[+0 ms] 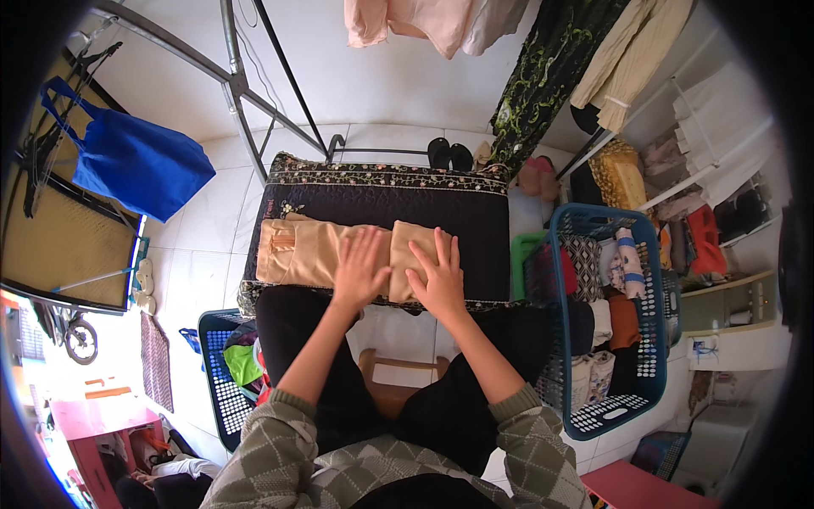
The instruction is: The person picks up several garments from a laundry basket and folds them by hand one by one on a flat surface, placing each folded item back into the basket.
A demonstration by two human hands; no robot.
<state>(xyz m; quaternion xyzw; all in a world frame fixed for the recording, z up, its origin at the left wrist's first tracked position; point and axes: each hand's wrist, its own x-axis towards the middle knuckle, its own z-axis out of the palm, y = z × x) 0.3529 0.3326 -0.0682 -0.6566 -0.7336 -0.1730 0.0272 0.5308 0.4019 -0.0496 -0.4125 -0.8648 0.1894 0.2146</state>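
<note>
Tan trousers lie folded lengthwise across a low surface covered with a black quilted cloth that has a floral border. Their right end is folded over on itself into a squarer section. My left hand rests flat on the middle of the trousers, fingers apart, just left of the folded-over edge. On the folded-over section lies my right hand, palm down with the fingers spread. Neither hand grips the fabric.
At the right stands a blue plastic basket with rolled and folded clothes. Another laundry basket at the left holds loose garments. A blue fabric bag hangs at the upper left, near a metal rack frame. Black slippers lie behind the surface.
</note>
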